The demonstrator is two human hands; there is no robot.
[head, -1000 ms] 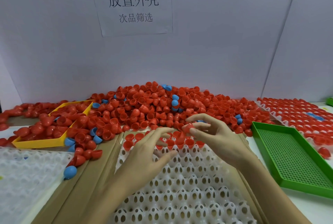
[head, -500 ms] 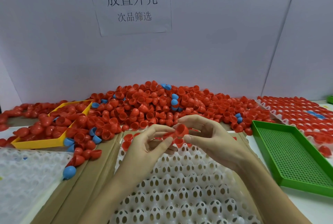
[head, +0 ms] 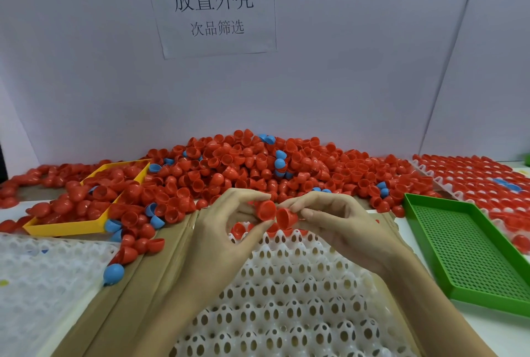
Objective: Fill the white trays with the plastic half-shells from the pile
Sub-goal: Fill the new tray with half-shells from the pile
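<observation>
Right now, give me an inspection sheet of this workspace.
Surface: cardboard under the white tray; pale table at right.
Job's things: red shell pile against the wall; tray mostly unfilled, a few shells at its far edge; filled tray far right.
Clutter: yellow tray of shells, green tray, blue shells scattered.
Grippers: left hand and right hand each pinch one red shell above the tray.
Cables: nothing seen.
Surroundings: white wall with printed sign.

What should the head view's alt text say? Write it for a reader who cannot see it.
Two hands, left hand and right hand, each pinch a red half-shell over a mostly unfilled white tray. Behind lies a red shell pile, with a green tray at right.
</observation>
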